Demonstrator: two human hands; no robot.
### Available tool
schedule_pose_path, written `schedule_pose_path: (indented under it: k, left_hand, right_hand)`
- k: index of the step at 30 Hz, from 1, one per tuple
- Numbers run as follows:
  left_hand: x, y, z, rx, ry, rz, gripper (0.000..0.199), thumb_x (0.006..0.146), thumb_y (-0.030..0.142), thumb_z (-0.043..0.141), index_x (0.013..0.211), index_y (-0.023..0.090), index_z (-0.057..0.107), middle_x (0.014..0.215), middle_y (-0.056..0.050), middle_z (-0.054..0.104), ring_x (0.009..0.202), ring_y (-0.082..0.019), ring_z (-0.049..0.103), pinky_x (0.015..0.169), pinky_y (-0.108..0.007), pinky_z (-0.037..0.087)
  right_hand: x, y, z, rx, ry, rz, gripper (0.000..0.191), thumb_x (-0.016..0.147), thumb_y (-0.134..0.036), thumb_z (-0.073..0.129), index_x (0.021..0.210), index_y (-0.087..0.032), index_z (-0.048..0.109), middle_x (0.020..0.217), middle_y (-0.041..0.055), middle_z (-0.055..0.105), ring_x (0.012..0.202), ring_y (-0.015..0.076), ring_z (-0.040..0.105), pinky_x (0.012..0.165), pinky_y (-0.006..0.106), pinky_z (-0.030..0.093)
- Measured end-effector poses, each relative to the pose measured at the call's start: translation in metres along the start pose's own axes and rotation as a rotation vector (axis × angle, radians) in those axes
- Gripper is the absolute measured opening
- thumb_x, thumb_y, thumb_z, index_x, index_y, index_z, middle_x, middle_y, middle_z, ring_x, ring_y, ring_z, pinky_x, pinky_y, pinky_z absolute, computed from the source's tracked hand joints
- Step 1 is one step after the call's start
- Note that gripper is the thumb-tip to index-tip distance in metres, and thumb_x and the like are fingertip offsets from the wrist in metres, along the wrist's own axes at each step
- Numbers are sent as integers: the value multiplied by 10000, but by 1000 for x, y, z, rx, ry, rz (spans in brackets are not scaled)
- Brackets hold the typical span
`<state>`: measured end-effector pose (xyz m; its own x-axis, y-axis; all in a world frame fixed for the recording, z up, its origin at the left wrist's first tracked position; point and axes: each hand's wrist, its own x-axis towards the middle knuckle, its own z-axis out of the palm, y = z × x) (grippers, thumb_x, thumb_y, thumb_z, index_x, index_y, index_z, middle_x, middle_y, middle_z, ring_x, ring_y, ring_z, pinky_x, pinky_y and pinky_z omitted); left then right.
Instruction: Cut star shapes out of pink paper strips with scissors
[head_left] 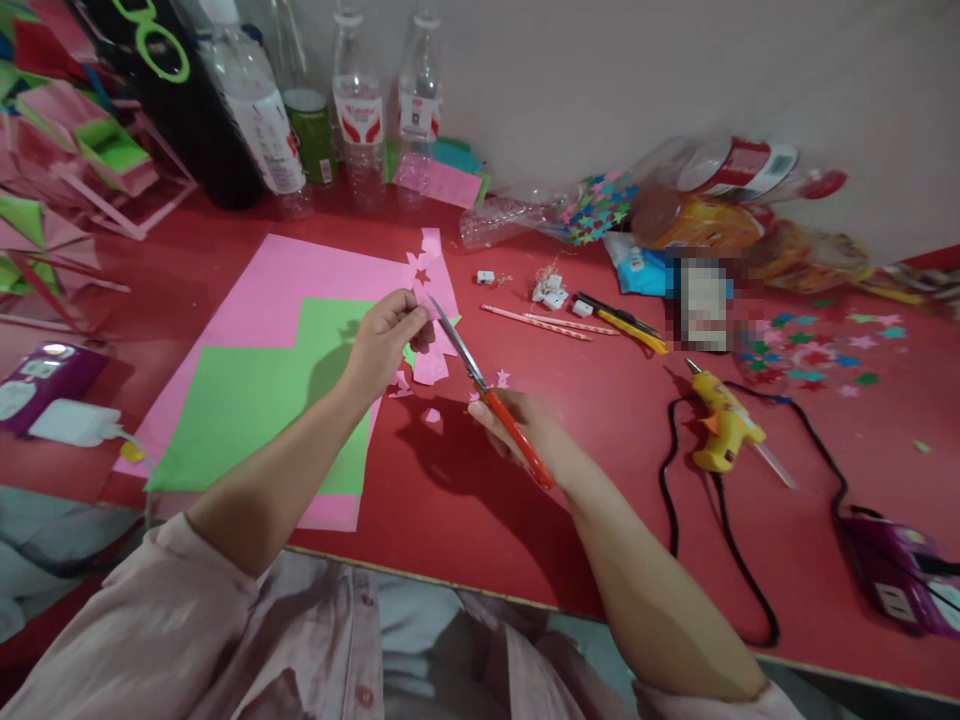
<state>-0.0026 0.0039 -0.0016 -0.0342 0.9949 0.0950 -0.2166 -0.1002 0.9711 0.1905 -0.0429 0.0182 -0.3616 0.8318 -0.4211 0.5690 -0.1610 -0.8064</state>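
The left hand (390, 335) is hovering over the counter (465, 520), left of its middle, well in from the near edge; its grip is closing thumb against fingers in a pinch on a small pink piece (424, 308). The right hand (525, 430) is holding the scissors (529, 447) nearer that edge, its grip wrapping partly round the red handles. The blades are pointing away toward the far edge and lying almost together, their tips meeting or nearly meeting the piece; the exact contact is too small to tell.

Both hands are working just right of the green sheet (262, 420), which is lying on the large pink sheet (255, 300) toward the near edge. Pink scraps (431, 365) are lying under and beside the fingers, and a small pink star (502, 379) is resting by the scissors. Farther right, the glue gun (720, 420) is lying on its side, its cord looping toward the near edge.

Trimming so small a piece well is calling for short snips with the tips, the left hand turning the paper while the right is staying steady. The pinch is sitting very close to the blades, so the fingertips are needing to hold behind the cutting line. Thin paper is likely bending or tearing at inner corners, so stopping each snip exactly there is mattering most.
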Motion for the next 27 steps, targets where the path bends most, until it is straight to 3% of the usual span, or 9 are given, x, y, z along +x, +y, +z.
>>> schedule_pose_path:
  k: [6, 22, 27]
  left_hand:
    - [1, 3, -2, 0, -10, 3, 152, 778, 148, 536, 633, 175, 503, 493, 41, 559, 436, -47, 491, 456, -178, 399]
    - [2, -4, -1, -167, -5, -159, 122, 788, 245, 602, 712, 161, 556, 580, 21, 613, 497, -58, 567, 501, -183, 463]
    - [1, -2, 0, -110, 6, -94, 131, 809, 218, 574, 693, 167, 542, 562, 31, 591, 493, -49, 553, 496, -173, 444]
  right_hand:
    - [-1, 1, 0, 69, -38, -3, 491, 774, -668, 546, 657, -206, 428, 430, -66, 429, 373, 76, 383, 421, 228, 314]
    - [4, 4, 6, 87, -38, 10, 483, 817, -671, 445, 655, -219, 396, 370, -72, 411, 321, 72, 361, 378, 215, 298]
    - [2, 3, 5, 70, -29, 28, 507, 802, -699, 446, 648, -219, 398, 374, -68, 419, 318, 73, 361, 379, 223, 301]
